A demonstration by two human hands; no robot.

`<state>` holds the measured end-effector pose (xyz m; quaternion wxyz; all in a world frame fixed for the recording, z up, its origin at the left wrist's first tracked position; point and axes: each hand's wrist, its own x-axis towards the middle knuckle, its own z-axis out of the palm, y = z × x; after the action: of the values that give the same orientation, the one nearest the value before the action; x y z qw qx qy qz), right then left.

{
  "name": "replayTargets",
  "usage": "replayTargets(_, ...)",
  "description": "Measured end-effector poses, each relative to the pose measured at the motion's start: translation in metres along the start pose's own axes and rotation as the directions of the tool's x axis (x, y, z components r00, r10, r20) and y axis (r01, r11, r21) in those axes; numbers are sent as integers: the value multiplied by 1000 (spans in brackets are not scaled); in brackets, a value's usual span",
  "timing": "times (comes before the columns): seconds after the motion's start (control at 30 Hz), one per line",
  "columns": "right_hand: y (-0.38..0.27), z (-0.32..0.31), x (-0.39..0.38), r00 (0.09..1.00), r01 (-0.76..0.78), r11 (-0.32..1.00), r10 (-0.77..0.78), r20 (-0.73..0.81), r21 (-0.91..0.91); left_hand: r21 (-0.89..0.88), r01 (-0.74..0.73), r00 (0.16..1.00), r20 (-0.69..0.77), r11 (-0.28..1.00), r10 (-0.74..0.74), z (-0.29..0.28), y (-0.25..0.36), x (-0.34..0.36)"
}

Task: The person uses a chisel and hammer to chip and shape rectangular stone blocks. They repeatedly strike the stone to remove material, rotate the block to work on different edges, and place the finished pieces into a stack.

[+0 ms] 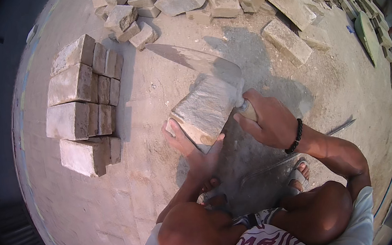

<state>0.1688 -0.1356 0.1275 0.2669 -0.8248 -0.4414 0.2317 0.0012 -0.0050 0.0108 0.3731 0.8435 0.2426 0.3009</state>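
My left hand (193, 147) grips a brick (206, 104) from its near end, thumb on one side and fingers on the other. The brick is tilted, and its broad, rough grey face is turned up. In my right hand (273, 121) is a trowel, its handle (249, 112) wrapped by my fingers. The long trowel blade (198, 60) stretches from the brick's right end across its far side, pointing to the far left. Where the blade passes closest to the brick, I cannot tell whether they touch. A dark beaded bracelet circles my right wrist.
Several bricks stand in a neat stack (73, 88) on the left. A loose brick heap (180, 1) lies at the far side, with more bricks (288, 42) at the far right. A thin dark rod (341, 126) lies right of my arm. My sandaled feet (299, 176) are close below.
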Motion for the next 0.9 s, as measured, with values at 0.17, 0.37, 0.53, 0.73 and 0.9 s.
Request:
replayTargets(0.17,60,35,-6,991,-67,987,82,104,-147,-36,-53,999,3,998,53,13,-1,-7)
replayTargets(0.37,23,6,-16,989,140,982,-133,-58,129,17,-74,997,9,997,74,7,3,-6)
replayTargets(0.53,20,-1,1,991,-116,993,116,67,2,-9,-60,998,3,998,60,4,-2,-7)
replayTargets(0.73,76,25,-21,985,-150,987,153,73,-51,42,-97,995,22,994,96,6,-2,-10)
replayTargets(0.9,36,7,-29,995,-72,992,79,-65,104,52,-99,995,-13,994,100,8,-5,-9)
